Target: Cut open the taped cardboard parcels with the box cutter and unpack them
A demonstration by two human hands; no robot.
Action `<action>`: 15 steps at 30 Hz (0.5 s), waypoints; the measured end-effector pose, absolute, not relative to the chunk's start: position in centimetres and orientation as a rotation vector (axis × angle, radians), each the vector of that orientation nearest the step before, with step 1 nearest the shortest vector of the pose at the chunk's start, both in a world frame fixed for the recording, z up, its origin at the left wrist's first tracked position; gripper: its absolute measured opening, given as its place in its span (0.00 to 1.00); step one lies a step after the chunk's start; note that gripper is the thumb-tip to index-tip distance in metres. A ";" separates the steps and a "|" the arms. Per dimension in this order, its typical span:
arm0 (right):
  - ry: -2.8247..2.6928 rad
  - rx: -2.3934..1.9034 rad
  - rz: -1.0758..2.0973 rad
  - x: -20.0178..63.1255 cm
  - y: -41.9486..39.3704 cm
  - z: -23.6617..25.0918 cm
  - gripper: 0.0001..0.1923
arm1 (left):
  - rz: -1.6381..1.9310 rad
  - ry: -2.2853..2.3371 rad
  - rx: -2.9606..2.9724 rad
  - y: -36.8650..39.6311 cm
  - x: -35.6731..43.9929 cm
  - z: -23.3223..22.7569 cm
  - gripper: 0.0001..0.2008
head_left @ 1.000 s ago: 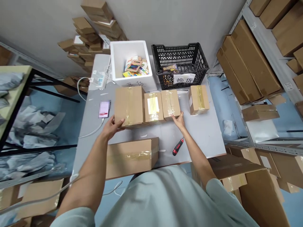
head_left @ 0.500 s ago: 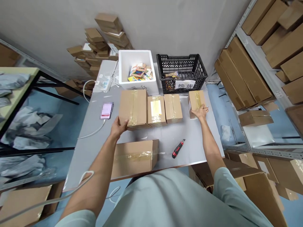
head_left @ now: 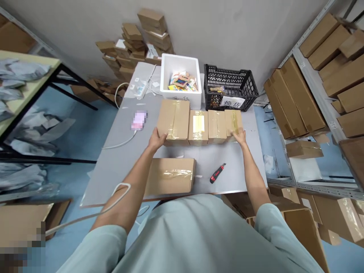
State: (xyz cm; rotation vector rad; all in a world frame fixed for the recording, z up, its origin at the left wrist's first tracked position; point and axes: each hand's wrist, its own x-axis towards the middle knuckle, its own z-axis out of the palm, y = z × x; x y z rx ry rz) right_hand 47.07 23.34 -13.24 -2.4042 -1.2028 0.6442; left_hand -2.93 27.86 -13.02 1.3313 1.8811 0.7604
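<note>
Four sealed cartons stand in one row across the far half of the grey table (head_left: 119, 159), side by side and touching. Biggest of them is the wide carton (head_left: 174, 120) at the left end, and the left hand (head_left: 157, 138) lies with spread fingers against its near left corner, pressing and not gripping. Next come the labelled carton (head_left: 198, 127), the plain middle carton (head_left: 217, 126) and the small end carton (head_left: 233, 122). The right hand (head_left: 239, 135) rests flat and open on the near edge of that small one.

Risks, from the larger things to the smaller. If both hands squeeze the row inward with uneven force, I think the row could buckle in the middle, because nothing holds the two inner cartons from the front. A push away from the body could drive the row into the white foam box (head_left: 181, 80) and the black crate (head_left: 231, 88), which stand just behind it. A separate long carton (head_left: 171, 176) lies near the table's front edge, close to the person's body; a bump from the body could shift it off. Smaller still, the red and black cutter (head_left: 217, 173) lies loose near the right forearm, and a sweep of that arm could knock it to the floor. The phone (head_left: 139, 120) with its cable lies apart on the left
</note>
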 end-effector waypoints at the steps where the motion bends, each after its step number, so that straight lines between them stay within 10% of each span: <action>1: -1.134 -2.410 0.591 46.6 21.7 -13.3 0.47 | 0.782 1.885 1.337 27.2 -3.4 -13.1 0.52; 15: -0.863 -2.780 0.820 28.9 5.1 -22.1 0.25 | 0.781 1.765 1.554 10.8 -15.4 -16.8 0.54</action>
